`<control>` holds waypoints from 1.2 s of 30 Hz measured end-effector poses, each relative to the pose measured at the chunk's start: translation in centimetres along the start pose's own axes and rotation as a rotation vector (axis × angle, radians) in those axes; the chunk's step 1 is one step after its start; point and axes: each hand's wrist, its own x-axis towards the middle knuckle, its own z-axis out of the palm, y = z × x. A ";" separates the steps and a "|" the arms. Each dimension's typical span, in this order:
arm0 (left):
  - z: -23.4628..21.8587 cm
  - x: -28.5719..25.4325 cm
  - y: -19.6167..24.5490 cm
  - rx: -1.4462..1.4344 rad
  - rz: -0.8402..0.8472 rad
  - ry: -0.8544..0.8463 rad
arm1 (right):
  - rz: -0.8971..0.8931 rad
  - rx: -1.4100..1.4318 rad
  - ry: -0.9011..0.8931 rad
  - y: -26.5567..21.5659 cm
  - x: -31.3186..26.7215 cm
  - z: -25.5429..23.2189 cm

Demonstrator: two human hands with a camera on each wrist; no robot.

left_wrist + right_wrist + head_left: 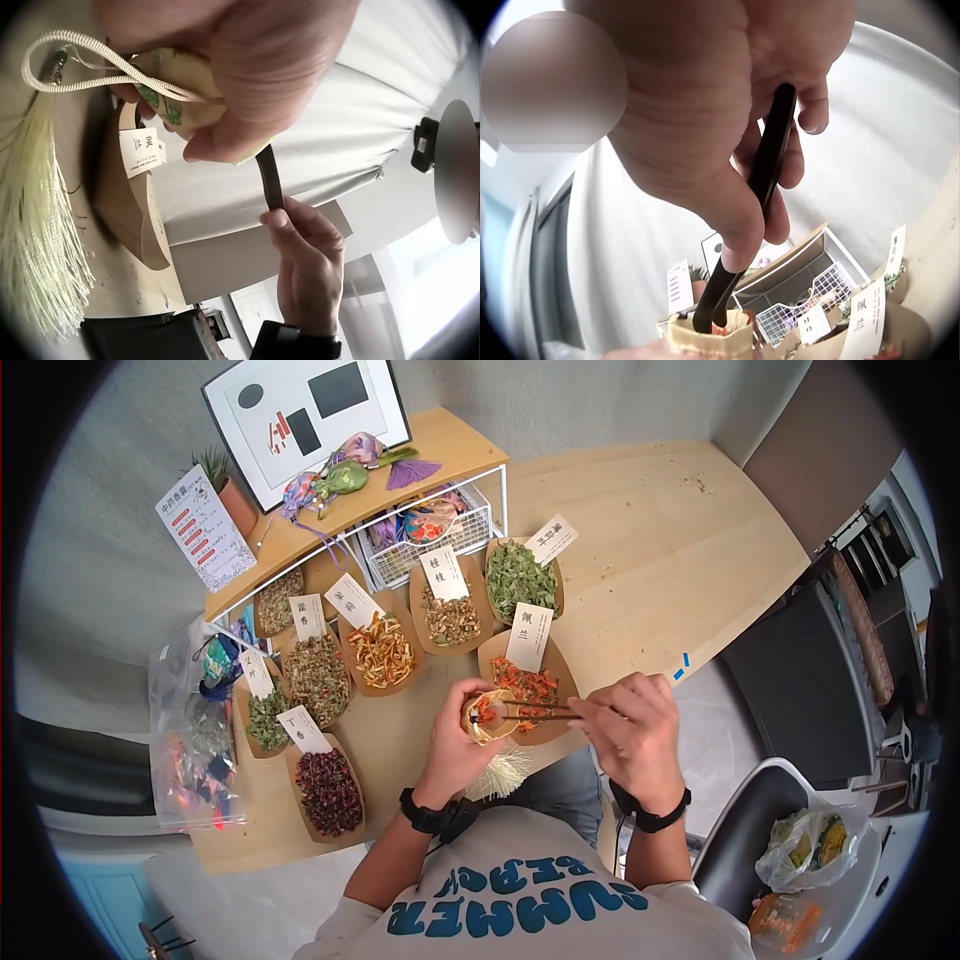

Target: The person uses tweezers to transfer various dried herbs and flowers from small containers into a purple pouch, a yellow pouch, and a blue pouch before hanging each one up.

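Note:
My left hand point(455, 745) holds a small pale yellow drawstring pouch point(191, 82) with green print, its mouth held open and upward. Orange-red dried bits point(486, 710) show inside. A cream cord point(97, 37) and a pale tassel point(45, 217) hang from the pouch. Between the thumb and fingers of my right hand point(635, 730) are dark tongs point(769, 165), whose tips reach into the pouch mouth point(712, 341). Just beyond the hands lies a paper tray point(563, 732) of orange dried flowers point(530, 682), with a white label card point(528, 637) standing in it.
Several more labelled paper trays hold dried herbs, including green leaves point(520, 578) and dark red buds point(328, 790). Behind them stands a wooden shelf point(455, 440) over a white wire basket point(400, 565). A clear plastic bag point(190, 760) lies at left, a chair point(740, 840) at right.

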 end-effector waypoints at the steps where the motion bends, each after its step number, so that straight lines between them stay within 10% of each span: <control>1: 0.0 0.0 0.1 -0.017 0.005 0.012 | -0.001 -0.002 -0.001 0.1 0.0 0.0; 9: -1.2 -0.7 -0.7 0.017 0.226 0.085 | 0.370 -0.074 0.039 2.6 -2.0 1.9; 11: -1.5 -0.6 -1.6 -0.082 0.023 0.138 | 0.361 -0.113 -0.022 3.0 -2.5 2.6; 23: -1.6 -0.7 -1.4 -0.117 0.275 0.039 | 0.338 -0.163 -0.127 2.4 -2.6 5.0; 36: -1.1 -0.8 -1.0 -0.031 0.075 0.087 | 0.290 -0.125 -0.068 3.6 -3.7 6.2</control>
